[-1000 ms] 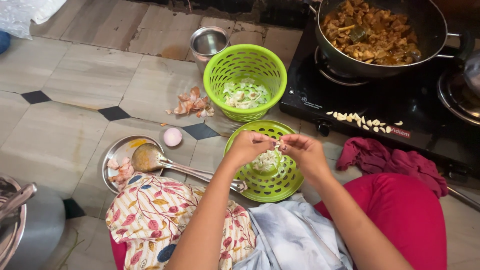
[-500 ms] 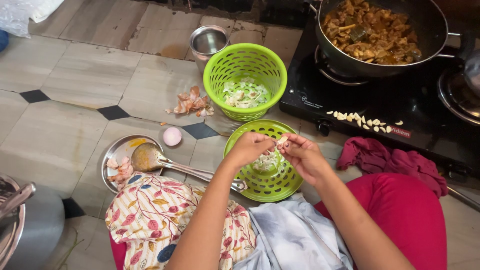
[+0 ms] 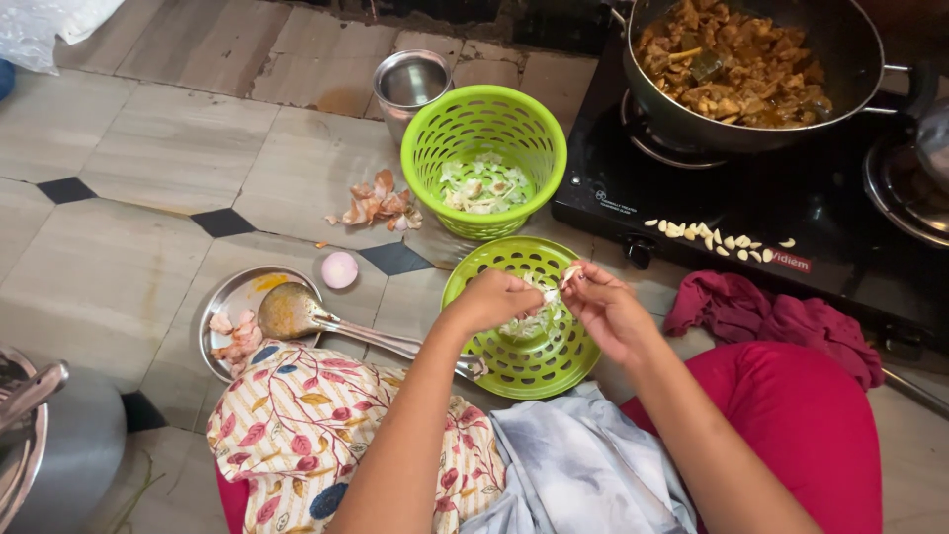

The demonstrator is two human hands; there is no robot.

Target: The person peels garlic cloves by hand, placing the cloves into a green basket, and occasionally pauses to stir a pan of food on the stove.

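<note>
Green plastic catches the eye first from the head camera: a shallow green colander [image 3: 521, 341] sits on the tiled floor [image 3: 148, 178] right in front of the person's knees, with pale peels in it. Both hands meet just above it. The left hand [image 3: 494, 299] is curled, fingers pinched together at the near end of a garlic clove [image 3: 570, 274], and the right hand [image 3: 605, 311] has its fingers nipped on the same clove from the other side. So both are closed on that clove, over the colander's far rim.

Beyond it stands a deeper green basket [image 3: 484, 148] holding more pale scraps, and a steel cup [image 3: 410, 84] behind that. Onion skins [image 3: 379, 206] lie on the floor beside the basket. To the left, a steel plate [image 3: 232, 307] carries a ladle [image 3: 297, 311], with a halved onion [image 3: 339, 269] just beside it. On the right, peeled garlic cloves [image 3: 717, 237] lie in a row on the black stove [image 3: 791, 198], under a pan of curry [image 3: 736, 59]. A maroon cloth [image 3: 771, 316] lies near the right knee.
</note>
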